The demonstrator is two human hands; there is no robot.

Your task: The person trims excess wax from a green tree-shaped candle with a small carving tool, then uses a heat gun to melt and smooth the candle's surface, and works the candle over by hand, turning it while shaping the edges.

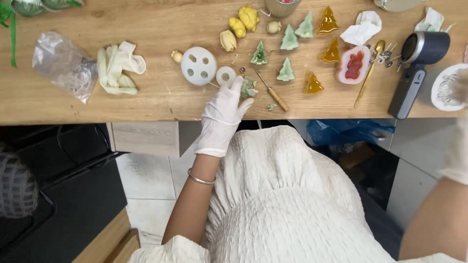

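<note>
Left hand open, flat near table edge, fingertips touching green scraps; right hand at frame edge, grip unclear.

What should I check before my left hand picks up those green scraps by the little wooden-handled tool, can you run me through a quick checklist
1. Left hand gloved: ok, white glove on.
2. Left hand free: ok, fingers spread, gripping nothing.
3. Green scraps within reach: ok, they lie right at the fingertips.
4. Wooden-handled tool clear of the hand: ok, beside the scraps, not touched.
5. Small white ring out of the way: not ok, it sits close against the index finger.
6. Right hand free: cannot tell, it is blurred at the picture's right edge.
</note>
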